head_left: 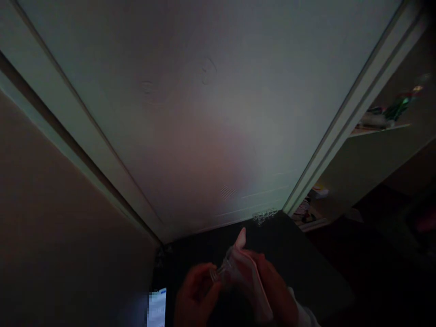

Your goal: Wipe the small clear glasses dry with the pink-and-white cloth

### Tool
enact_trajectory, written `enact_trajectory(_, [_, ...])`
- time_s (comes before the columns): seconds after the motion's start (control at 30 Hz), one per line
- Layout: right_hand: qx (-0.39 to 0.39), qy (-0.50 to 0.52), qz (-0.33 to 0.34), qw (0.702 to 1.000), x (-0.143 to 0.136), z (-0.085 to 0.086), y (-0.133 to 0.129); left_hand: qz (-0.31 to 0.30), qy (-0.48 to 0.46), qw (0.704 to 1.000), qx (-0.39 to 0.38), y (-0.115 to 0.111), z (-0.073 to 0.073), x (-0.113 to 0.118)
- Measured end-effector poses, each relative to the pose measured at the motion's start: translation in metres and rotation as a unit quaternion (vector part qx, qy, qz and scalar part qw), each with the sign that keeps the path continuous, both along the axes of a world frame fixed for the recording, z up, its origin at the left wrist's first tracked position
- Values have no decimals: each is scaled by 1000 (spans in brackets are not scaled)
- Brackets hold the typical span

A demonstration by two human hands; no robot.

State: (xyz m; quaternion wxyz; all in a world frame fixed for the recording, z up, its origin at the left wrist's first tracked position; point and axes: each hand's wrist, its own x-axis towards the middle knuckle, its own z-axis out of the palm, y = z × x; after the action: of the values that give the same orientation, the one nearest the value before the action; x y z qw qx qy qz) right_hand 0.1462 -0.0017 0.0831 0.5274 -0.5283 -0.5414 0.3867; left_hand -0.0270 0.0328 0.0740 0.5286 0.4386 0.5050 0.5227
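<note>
Lighting is poor, and the near ends of both hands run into shadow or off the near edge of view. Two hands are present. The left hand (195, 295) has its thumb and fingers drawn nearly together at the tips, on what appears to be one clear pronged piece (215, 274); its full shape is hidden by the fingers. The right hand (275, 287) is closed around one clear pouch (245, 269), just right of that piece, above a dark tabletop (316, 277); whether the two touch cannot be told. The pouch shows pinkish through its film, and its contents cannot be made out. One cluster of small clear pieces (265, 215) lies at the tabletop's far edge; the pieces overlap too closely to count. One lit screen (158, 309), left of the left hand, is cut off at the near edge and partly pixelated. A pale panel (218, 127) stands on the far side. At right, a shelf unit (361, 163) shows two levels: the upper bears green and pale items, the lower a white item among others, all blurred
</note>
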Motion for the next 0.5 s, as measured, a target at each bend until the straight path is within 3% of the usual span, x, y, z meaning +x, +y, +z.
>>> enact_trajectory(0.17, [-23,76,53,995,9,-23,17,-29,17,999,19,-2,1,13])
enact_trajectory(0.33, [-3,50,64,997,23,-14,14,-27,53,996,70,-13,2,25])
enact_trajectory(0.5, [28,42,96,994,29,-14,23,1,135,984,116,-22,16,23])
